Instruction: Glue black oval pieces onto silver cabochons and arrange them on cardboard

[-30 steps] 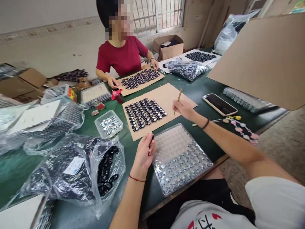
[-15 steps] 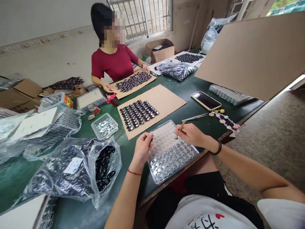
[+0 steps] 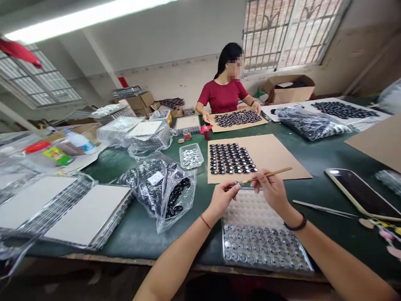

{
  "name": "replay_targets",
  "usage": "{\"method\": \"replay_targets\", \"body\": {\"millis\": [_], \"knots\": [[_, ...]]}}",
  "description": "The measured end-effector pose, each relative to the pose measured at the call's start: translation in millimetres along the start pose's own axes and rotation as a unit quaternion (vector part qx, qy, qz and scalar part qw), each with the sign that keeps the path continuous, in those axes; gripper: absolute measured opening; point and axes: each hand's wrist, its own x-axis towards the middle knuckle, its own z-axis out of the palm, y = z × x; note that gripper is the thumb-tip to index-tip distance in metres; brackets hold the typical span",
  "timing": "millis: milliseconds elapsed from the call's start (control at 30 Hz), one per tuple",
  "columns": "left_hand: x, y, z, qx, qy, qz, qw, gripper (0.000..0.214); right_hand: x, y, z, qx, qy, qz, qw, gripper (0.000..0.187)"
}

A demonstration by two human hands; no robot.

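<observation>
My right hand (image 3: pixel 272 190) is closed around a thin wooden stick (image 3: pixel 282 171), held nearly level. Its yellowish tip meets the fingertips of my left hand (image 3: pixel 223 196). There, thumb and forefinger pinch a small shiny piece (image 3: pixel 238 183), too small to make out fully. Below both hands lies a clear plastic tray (image 3: pixel 247 200) with rows of round wells. Silvery round pieces (image 3: pixel 260 242) fill its near rows, while the far wells look pale. Just beyond, rows of black oval pieces with shiny centres (image 3: pixel 230 159) lie on a cardboard sheet (image 3: pixel 278 152).
A clear tub (image 3: pixel 191 156) of silvery pieces and a plastic bag (image 3: pixel 156 184) of black pieces are to the left. Tweezers (image 3: pixel 324 208) and a phone (image 3: pixel 360 192) lie right. Opposite, a person in red (image 3: pixel 224 94) holds a cardboard (image 3: pixel 239 121) covered with black pieces.
The view has swung left and up. My right hand has brought the stick from over the tray to my left fingertips, and the stick has gone from steep to nearly level.
</observation>
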Motion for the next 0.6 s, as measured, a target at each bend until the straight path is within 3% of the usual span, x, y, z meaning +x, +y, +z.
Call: {"method": "replay_targets", "body": {"millis": [100,167,267,367,467,600], "knots": [[17.9,15.7,-17.7,-0.042,0.06,0.024,0.997,0.035,-6.3,2.1,-4.9,0.061,0.075,0.03,0.995,0.026],[33.0,26.8,-32.8,-0.109,0.131,0.033,0.985,0.033,-8.4,0.9,-5.6,0.075,0.082,0.045,0.993,0.026],[44.8,29.0,-42.5,-0.108,0.127,-0.015,0.986,0.03,-10.3,-0.6,-3.9,0.058,0.065,0.04,0.995,0.026],[37.2,13.9,-29.6,-0.067,0.089,-0.039,0.993,0.029,-12.0,1.7,-2.9,-0.001,0.05,0.02,0.999,0.026],[23.1,-1.5,-12.3,0.057,0.004,-0.033,0.998,0.026,-12.3,6.7,-4.3,-0.112,0.031,-0.039,0.993,0.024],[18.1,-7.5,-5.3,0.224,-0.095,-0.023,0.97,0.026,-10.5,11.7,-5.8,-0.236,-0.024,-0.135,0.962,0.025]]}}
